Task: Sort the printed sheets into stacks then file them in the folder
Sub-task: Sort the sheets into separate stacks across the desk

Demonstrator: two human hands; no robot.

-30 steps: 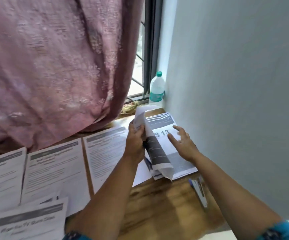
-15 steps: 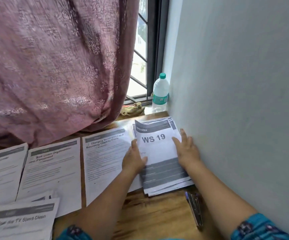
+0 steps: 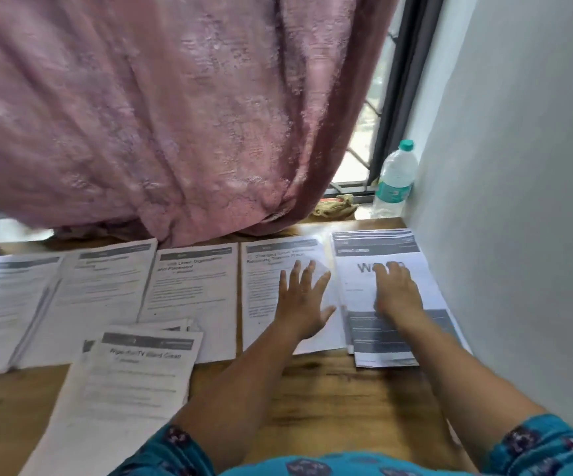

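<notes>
Change: left hand has left the stack for the next sheet; view pulled back.
Left hand: fingers spread, flat on sheet, 12 o'clock.
Right hand: flat, pressing stack at 1 o'clock, by wall.
Table: more sheets toward 9 o'clock.
</notes>
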